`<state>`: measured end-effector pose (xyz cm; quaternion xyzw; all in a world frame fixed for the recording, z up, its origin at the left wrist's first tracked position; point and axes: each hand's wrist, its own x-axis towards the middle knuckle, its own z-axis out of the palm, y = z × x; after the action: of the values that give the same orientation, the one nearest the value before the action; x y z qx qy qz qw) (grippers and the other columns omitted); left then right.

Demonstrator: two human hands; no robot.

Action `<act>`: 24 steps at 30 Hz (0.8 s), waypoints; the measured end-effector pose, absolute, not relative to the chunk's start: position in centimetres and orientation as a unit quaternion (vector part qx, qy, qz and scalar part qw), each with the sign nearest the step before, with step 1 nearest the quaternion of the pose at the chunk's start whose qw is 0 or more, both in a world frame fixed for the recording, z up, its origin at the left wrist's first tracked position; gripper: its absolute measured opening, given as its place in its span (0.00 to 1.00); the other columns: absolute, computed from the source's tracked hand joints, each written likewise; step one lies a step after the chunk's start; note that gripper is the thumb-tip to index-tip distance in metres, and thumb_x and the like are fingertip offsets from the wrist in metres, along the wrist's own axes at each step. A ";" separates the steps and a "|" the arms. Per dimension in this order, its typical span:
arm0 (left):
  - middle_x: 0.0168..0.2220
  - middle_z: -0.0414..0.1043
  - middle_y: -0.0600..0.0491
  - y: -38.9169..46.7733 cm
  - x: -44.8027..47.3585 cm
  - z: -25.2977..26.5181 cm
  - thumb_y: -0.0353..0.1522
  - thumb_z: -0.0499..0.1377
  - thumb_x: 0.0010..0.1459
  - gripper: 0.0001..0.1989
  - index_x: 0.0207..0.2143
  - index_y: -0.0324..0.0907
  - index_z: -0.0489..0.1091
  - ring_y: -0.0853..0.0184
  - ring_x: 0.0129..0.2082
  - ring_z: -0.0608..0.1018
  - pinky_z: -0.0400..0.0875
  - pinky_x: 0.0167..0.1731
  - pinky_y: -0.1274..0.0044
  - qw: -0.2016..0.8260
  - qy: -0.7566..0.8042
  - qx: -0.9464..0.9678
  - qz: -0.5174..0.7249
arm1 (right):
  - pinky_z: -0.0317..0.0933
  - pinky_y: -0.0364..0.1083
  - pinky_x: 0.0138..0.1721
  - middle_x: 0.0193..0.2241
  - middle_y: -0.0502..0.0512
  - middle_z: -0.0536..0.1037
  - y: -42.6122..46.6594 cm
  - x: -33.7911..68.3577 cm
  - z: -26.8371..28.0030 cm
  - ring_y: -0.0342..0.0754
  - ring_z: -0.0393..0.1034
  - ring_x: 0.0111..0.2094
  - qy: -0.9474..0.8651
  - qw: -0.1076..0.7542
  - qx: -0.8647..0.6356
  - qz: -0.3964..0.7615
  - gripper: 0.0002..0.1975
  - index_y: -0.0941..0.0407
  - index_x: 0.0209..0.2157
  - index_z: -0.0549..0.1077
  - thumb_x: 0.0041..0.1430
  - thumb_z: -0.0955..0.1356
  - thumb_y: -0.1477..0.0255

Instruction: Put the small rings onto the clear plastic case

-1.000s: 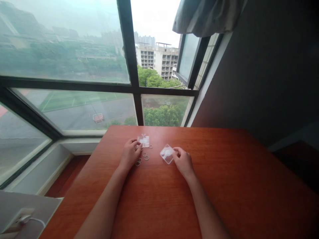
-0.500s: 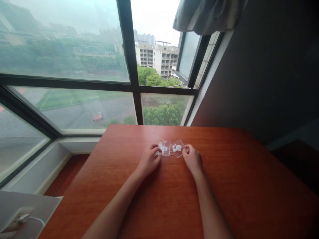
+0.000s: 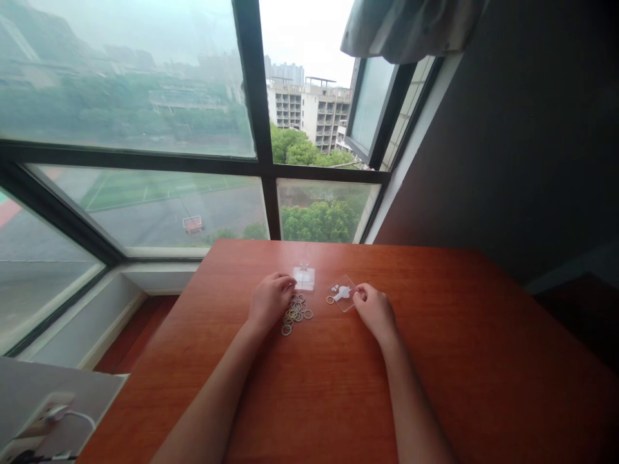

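My left hand (image 3: 271, 301) has its fingers closed at the left edge of a small clear square plastic box (image 3: 304, 280). Just below the box, several pale rings (image 3: 296, 309) lie in a loose pile on the table, partly beside the fingers. My right hand (image 3: 376, 311) pinches the right corner of a clear square plastic piece (image 3: 346, 300) with white shapes on it. Whether this piece is a lid or a second box, I cannot tell. One ring (image 3: 330, 299) lies by itself at the left edge of that piece.
The reddish-brown wooden table (image 3: 309, 393) reaches to a window with dark frames (image 3: 269, 169). A dark wall (image 3: 483, 161) rises on the right. At lower left, a white plug (image 3: 57, 414) sits in a wall socket.
My left hand has moved left with the box, which is now farther from the right-hand piece. A pile of rings now shows below the box. My right hand has barely moved.
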<state>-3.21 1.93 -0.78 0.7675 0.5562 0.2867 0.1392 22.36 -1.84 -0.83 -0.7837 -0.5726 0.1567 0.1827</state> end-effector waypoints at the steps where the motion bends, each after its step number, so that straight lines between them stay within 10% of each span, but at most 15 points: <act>1: 0.39 0.76 0.49 2.1 -3.9 -0.7 0.33 0.55 0.56 0.11 0.35 0.44 0.78 0.63 0.38 0.77 0.69 0.38 0.76 0.131 0.573 0.759 0.280 | 0.54 0.41 0.29 0.30 0.53 0.79 -1.9 22.0 -0.8 0.47 0.73 0.33 -0.580 0.177 -0.779 0.158 0.10 0.52 0.38 0.76 0.59 0.63 0.69; 24: 0.32 0.76 0.50 0.5 -2.3 0.8 0.30 0.54 0.56 0.11 0.38 0.43 0.75 0.67 0.30 0.75 0.63 0.30 0.80 0.190 0.452 0.858 0.154 | 0.53 0.42 0.30 0.31 0.52 0.79 -2.1 21.2 -0.6 0.47 0.72 0.34 -0.580 0.162 -0.782 0.162 0.11 0.51 0.41 0.75 0.61 0.63 0.66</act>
<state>-2.35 0.50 0.76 0.8579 0.4517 0.1545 0.1901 21.15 -2.08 -0.56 -0.7820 -0.5795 0.1623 0.1622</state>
